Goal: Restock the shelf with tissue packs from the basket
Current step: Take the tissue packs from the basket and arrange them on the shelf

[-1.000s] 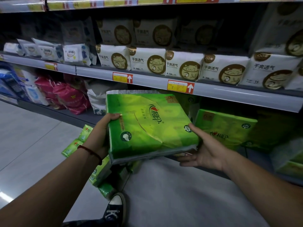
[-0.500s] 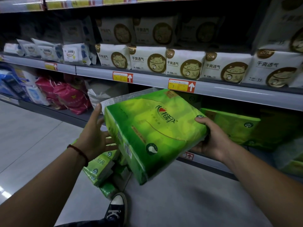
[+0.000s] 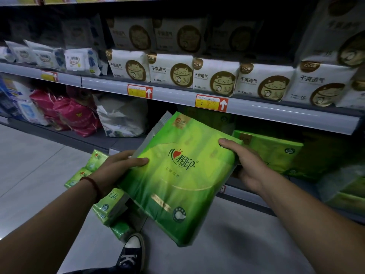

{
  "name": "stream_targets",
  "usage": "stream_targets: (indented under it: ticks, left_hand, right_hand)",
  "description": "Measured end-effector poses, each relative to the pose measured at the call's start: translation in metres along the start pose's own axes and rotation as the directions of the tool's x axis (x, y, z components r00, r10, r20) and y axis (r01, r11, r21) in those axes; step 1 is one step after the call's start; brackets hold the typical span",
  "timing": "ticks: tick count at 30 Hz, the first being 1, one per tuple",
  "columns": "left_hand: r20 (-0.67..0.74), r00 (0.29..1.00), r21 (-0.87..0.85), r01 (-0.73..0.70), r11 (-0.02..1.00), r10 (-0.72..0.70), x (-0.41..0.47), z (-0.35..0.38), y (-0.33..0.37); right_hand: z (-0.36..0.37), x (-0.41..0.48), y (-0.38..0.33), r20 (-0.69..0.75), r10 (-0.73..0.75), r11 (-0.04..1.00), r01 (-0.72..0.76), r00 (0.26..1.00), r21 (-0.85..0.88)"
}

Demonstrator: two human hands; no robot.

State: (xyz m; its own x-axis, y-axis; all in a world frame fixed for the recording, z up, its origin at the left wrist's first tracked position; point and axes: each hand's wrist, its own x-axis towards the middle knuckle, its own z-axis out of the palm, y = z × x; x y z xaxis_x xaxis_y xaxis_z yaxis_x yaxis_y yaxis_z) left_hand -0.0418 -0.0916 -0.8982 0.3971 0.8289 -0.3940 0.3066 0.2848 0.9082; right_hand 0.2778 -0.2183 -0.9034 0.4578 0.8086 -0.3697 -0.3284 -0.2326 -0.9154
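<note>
- The green tissue pack [image 3: 177, 175] is hanging mid-frame, tilted, its long axis running from lower centre up toward the open bottom shelf [image 3: 246, 191] at centre right.
- The right hand [image 3: 248, 165] is pinching its upper right edge, nearer the shelf; the left hand [image 3: 116, 171] is clasping its left side.
- Its glossy plastic wrap is looking soft and slippery.
- More green packs [image 3: 276, 153] are lying on that shelf just beyond it.
- Smaller green packs [image 3: 106, 204] are sitting lower left, near a shoe [image 3: 131, 254].
</note>
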Motion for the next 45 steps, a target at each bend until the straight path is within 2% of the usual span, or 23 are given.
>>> stream_targets:
  ticks: [3,6,9,12,17,21,24,26,30,34,37,40,45]
  left_hand:
    - [-0.008,0.999,0.047,-0.039,0.998,0.039,0.006,0.008,0.003]
    - [0.061,0.998,0.110,-0.026,0.994,0.019,0.011,0.023,0.000]
    - [0.004,1.000,0.107,0.009,0.994,-0.010,0.016,0.037,0.005]
    - [-0.084,0.995,0.004,0.055,0.999,-0.054,0.029,0.045,0.015]
    - [-0.149,0.984,-0.106,0.087,0.991,-0.102,0.053,0.057,0.026]
    - [-0.204,0.977,-0.173,0.029,0.985,-0.064,0.073,0.060,0.034]
    - [-0.222,0.973,-0.198,0.016,0.980,-0.060,0.087,0.065,0.036]
    - [-0.239,0.969,-0.234,-0.001,0.972,-0.057,0.096,0.069,0.035]
    - [-0.282,0.958,-0.313,-0.041,0.949,-0.051,0.114,0.083,0.030]
    - [-0.250,0.967,-0.319,-0.037,0.947,-0.047,0.131,0.090,0.031]
    - [-0.191,0.977,-0.249,0.043,0.967,-0.093,0.140,0.095,0.029]
    - [-0.131,0.978,-0.321,0.113,0.940,-0.162,0.146,0.104,0.019]
    - [-0.163,0.974,-0.433,0.072,0.899,-0.157,0.160,0.116,0.018]
  right_hand:
    - [0.007,-0.003,-0.005,0.049,0.099,0.984,-0.105,0.994,0.146]
    - [0.014,0.000,-0.005,0.087,0.078,0.985,-0.091,0.993,0.148]
    - [0.021,0.002,-0.006,0.097,-0.025,0.997,0.018,0.995,0.068]
    - [0.032,0.003,0.000,0.097,-0.113,0.992,0.117,0.989,-0.037]
    - [0.041,0.020,0.000,0.032,-0.220,0.971,0.222,0.975,-0.094]
    - [0.040,0.043,-0.009,0.084,-0.229,0.939,0.243,0.970,-0.244]
    - [0.033,0.066,-0.008,0.067,-0.233,0.868,0.239,0.970,-0.436]
    - [0.026,0.081,-0.002,0.093,-0.216,0.847,0.233,0.972,-0.478]
    - [0.016,0.095,0.006,0.086,-0.230,0.848,0.243,0.969,-0.470]
    - [0.011,0.097,0.003,0.081,-0.218,0.877,0.231,0.973,-0.422]
    - [0.008,0.099,0.008,0.054,-0.195,0.911,0.201,0.979,-0.360]
    - [0.005,0.104,0.020,0.059,-0.125,0.946,0.137,0.990,-0.293]
    - [0.017,0.112,0.021,-0.068,-0.102,0.982,0.089,0.992,-0.164]
